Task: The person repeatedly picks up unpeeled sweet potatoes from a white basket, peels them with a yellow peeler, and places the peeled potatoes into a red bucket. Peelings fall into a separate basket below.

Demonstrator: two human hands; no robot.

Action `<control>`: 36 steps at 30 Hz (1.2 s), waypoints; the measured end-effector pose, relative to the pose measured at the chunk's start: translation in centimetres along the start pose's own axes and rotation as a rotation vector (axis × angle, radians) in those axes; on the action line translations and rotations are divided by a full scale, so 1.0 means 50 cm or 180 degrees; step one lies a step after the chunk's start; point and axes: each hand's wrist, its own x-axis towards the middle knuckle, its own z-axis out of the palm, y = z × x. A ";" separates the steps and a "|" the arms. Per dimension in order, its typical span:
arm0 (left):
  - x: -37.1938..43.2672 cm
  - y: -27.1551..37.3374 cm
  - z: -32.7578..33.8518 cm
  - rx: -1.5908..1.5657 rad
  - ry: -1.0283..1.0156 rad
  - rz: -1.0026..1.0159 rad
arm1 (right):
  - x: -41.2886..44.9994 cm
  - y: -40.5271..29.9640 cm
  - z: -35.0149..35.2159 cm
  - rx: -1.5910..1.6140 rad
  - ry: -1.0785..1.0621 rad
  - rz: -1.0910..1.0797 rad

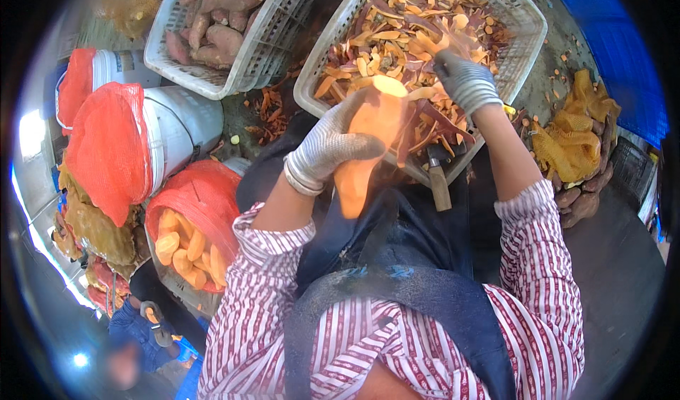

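My left hand (337,145), in a striped knit glove, grips a mostly peeled orange sweet potato (374,126). Its upper end is cut flat, and a little skin remains near my fingers. Over the peel-filled crate, my right hand (465,79) is gloved too, with its fingers curled. Motion blur around the fingers hides what is in them. A small yellow piece (509,110) shows beside the right wrist. Below the hands, a wooden-handled knife (440,187) leans at the near rim of the white plastic crate (313,76), its dark blade among sweet potato peelings (382,39).
Unpeeled sweet potatoes (223,39) fill another crate (234,76). Peeled ones (183,251) lie in a container with red mesh (207,187). White buckets (183,129) stand at left. Yellow mesh (566,145) covers sweet potatoes at right. A co-worker (138,331) is at lower left.
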 end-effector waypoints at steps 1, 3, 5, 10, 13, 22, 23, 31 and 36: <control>0.007 0.002 0.003 -0.0053 0.0041 -0.0015 | -0.002 0.004 -0.013 0.0122 0.0220 0.0118; 0.015 0.007 0.008 -0.0163 0.0131 -0.0106 | 0.011 0.011 -0.020 0.0995 0.1095 0.0088; 0.019 0.003 0.009 -0.0291 0.0278 -0.0159 | 0.008 -0.036 -0.076 0.3550 0.1056 0.0588; 0.024 -0.018 0.022 -0.0732 0.0386 -0.0230 | -0.008 -0.077 -0.144 0.7239 0.0226 0.0050; 0.025 -0.019 0.041 -0.0185 0.0220 -0.0610 | -0.005 -0.099 -0.122 0.7513 0.0042 -0.0217; 0.015 -0.017 0.033 -0.0950 0.0112 -0.0666 | 0.037 -0.045 -0.163 0.6050 0.2521 0.1112; 0.018 -0.021 0.031 -0.0964 0.0062 -0.0741 | 0.015 -0.065 -0.162 0.6544 0.1722 0.0676; 0.008 -0.037 0.040 -0.1594 0.0119 -0.0757 | 0.059 -0.005 -0.120 0.6281 0.2411 0.1065; 0.024 -0.027 0.047 -0.1146 0.0464 -0.0710 | 0.016 -0.116 -0.147 0.7051 0.1896 0.0747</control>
